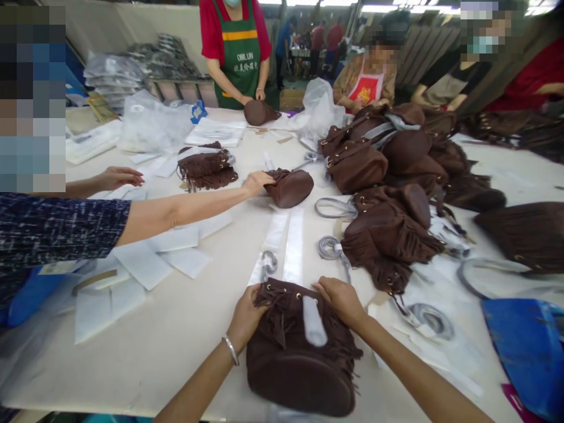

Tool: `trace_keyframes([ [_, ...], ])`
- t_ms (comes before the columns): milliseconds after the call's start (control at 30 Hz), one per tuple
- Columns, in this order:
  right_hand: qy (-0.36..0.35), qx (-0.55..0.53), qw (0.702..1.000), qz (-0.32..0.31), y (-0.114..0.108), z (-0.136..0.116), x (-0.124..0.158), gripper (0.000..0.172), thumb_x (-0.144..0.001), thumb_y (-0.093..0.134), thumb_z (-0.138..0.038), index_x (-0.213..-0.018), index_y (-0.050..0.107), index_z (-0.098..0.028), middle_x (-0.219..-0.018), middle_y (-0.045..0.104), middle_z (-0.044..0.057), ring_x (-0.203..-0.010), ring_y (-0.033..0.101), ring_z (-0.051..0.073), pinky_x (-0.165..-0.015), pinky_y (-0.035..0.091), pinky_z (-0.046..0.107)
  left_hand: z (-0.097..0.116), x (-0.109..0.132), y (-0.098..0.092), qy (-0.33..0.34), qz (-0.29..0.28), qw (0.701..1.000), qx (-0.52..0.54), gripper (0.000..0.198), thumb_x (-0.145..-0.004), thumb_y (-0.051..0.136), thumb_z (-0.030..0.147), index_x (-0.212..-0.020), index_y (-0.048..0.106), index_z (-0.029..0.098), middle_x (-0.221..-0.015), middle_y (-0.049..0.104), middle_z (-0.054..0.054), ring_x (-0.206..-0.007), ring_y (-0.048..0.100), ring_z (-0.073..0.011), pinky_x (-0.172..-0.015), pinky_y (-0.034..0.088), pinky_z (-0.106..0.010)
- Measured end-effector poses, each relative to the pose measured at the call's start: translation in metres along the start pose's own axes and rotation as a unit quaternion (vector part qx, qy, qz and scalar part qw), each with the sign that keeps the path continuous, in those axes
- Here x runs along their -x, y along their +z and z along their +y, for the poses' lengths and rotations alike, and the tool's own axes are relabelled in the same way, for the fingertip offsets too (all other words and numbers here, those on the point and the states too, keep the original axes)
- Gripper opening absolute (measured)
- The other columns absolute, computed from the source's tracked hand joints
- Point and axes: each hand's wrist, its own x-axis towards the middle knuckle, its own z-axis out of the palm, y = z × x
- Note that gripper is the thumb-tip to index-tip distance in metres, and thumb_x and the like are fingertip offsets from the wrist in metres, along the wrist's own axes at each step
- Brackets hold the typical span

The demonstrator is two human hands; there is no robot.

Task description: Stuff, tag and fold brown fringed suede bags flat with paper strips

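Observation:
A brown fringed suede bag (299,352) lies on the white table (185,329) right in front of me, its opening pointing away. My left hand (245,317), with a silver bangle on the wrist, is closed on the bag's left rim. My right hand (341,299) is closed on the right rim. A white wrapped strip (314,322) lies on top of the bag between my hands.
A co-worker's arm (185,208) reaches from the left to another brown bag (291,188). A heap of brown bags (396,176) fills the right side. White paper sheets (145,258), wrapped straps (330,247) and a blue bag (529,346) lie about. Several people work at the far side.

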Motion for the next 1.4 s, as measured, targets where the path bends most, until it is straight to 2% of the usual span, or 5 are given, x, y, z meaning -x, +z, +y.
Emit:
trace_keyframes([
  [167,-0.011,-0.013,1.0,0.001,-0.015,-0.006,0.0,0.029,-0.098,0.039,-0.032,-0.091,0.063,-0.017,-0.089,0.066,0.01,-0.089,0.061,0.022,-0.079,0.043,0.03,0.043,0.036,-0.005,0.155,0.078,0.966,-0.192,0.055,-0.084,0.06,0.031,-0.136,0.042,0.026,-0.143,0.044,-0.01,-0.128,0.045,-0.0265,-0.109,0.034,-0.044],
  [400,0.023,-0.221,0.975,0.029,-0.07,-0.065,0.1,0.031,-0.09,0.052,-0.043,-0.117,0.056,-0.028,-0.114,0.063,0.008,-0.103,0.06,0.026,-0.085,0.048,0.037,0.085,0.044,-0.001,0.309,-0.362,0.83,-0.291,0.033,-0.095,0.041,0.027,-0.118,0.064,0.03,-0.11,0.07,-0.004,-0.109,0.059,-0.0235,-0.11,0.029,-0.04],
  [700,0.073,-0.254,0.964,-0.016,-0.015,-0.075,0.135,0.031,-0.088,0.053,-0.034,-0.118,0.054,-0.024,-0.109,0.065,0.007,-0.099,0.062,0.026,-0.084,0.048,0.039,0.068,0.029,-0.069,0.275,-0.225,0.758,-0.547,0.032,-0.09,0.05,0.04,-0.068,0.061,0.02,-0.071,0.061,-0.01,-0.082,0.054,-0.0267,-0.082,0.039,-0.041],
  [1167,-0.146,-0.331,0.918,-0.161,-0.053,-0.067,0.088,0.107,-0.074,0.073,-0.047,-0.153,0.003,-0.026,-0.159,0.014,0.009,-0.141,0.027,0.028,-0.109,0.032,0.04,-0.023,0.139,-0.003,0.059,0.011,0.972,-0.225,0.092,-0.076,0.07,0.038,-0.15,0.016,0.027,-0.138,0.053,-0.008,-0.121,0.054,-0.0256,-0.103,0.041,-0.041],
  [1400,-0.121,-0.235,0.961,-0.086,-0.04,-0.084,0.097,0.031,-0.088,0.057,-0.022,-0.119,0.058,-0.027,-0.097,0.072,0.0,-0.089,0.067,0.019,-0.077,0.052,0.029,-0.031,0.143,-0.003,0.05,0.014,0.989,-0.14,0.108,-0.069,0.074,0.021,-0.151,0.004,0.023,-0.13,0.059,-0.009,-0.109,0.061,-0.0245,-0.097,0.047,-0.041],
])
